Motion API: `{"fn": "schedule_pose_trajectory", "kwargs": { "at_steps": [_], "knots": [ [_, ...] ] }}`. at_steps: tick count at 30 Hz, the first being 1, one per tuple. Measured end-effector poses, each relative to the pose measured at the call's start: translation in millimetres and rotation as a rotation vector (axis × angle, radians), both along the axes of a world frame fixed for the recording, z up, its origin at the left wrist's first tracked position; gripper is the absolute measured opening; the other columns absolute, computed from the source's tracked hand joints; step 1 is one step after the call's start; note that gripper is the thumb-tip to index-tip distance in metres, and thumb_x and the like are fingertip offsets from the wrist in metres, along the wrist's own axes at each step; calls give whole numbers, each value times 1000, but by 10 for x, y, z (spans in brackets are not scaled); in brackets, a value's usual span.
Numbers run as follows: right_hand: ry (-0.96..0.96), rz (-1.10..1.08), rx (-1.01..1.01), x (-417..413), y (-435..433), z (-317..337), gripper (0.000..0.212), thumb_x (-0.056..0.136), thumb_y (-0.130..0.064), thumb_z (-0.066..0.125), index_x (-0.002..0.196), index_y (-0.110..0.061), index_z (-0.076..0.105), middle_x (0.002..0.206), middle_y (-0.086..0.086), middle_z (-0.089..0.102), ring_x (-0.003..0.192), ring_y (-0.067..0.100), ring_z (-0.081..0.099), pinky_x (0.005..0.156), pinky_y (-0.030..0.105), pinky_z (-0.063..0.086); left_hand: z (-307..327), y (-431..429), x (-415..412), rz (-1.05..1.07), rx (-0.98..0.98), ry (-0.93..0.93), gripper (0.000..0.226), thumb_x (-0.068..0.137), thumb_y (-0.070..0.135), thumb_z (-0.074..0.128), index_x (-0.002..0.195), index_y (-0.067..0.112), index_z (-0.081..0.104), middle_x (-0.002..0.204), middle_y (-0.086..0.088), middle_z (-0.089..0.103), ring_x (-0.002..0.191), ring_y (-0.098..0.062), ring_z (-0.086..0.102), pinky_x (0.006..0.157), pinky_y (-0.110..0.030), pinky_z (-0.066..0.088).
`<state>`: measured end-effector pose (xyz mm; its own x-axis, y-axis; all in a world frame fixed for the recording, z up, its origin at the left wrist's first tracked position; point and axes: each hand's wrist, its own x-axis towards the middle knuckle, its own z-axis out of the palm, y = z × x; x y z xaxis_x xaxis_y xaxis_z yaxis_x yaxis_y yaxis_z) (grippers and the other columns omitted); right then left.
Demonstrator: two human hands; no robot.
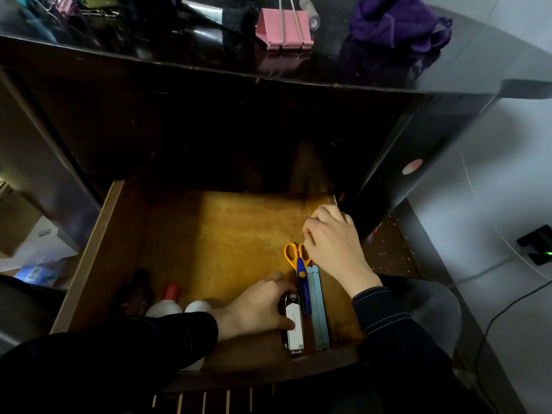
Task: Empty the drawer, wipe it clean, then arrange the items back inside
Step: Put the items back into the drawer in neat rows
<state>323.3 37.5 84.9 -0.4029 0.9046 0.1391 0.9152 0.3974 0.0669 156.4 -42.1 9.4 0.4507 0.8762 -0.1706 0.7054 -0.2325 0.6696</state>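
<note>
Views: one, head-worn, wide-angle.
Position: above and behind both hands, close over the open drawer (92, 249).
Facing: forward and steeply down; left hand (257, 306) nearest the lens, right hand (331, 243) just beyond it, desktop (149, 46) farthest.

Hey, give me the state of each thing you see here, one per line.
Wooden drawer: pulled open.
Yellow-handled blue scissors: closed, lying flat in the drawer.
Black-and-white stapler: flat, left hand gripping it.
Right hand: fingers curled on the scissors' handle.
Pink binder clip: on desktop, wire arms up.
Purple cloth: crumpled on desktop.
</note>
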Motion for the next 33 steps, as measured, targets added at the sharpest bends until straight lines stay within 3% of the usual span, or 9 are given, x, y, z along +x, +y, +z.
{"fn": "schedule_pose_trajectory", "kwargs": {
  "at_steps": [12, 33],
  "knots": [
    [7, 0, 3, 12, 8, -11, 22, 96, -30, 51, 100, -21, 71, 116, -2, 62, 127, 20, 44, 103, 38, 39, -23, -27, 9, 12, 12, -19, 71, 74, 41, 85, 135, 21, 55, 127, 7, 48, 110, -11, 54, 94, -22, 47],
    [31, 17, 18, 14, 18, -31, 18, 95, -28, 55, 98, -20, 71, 115, -1, 62, 127, 19, 45, 101, 39, 40, -29, -24, -6, -10, -5, -8, 69, 75, 42, 83, 135, 22, 55, 127, 8, 47, 112, -11, 54, 97, -27, 48]
  ]
}}
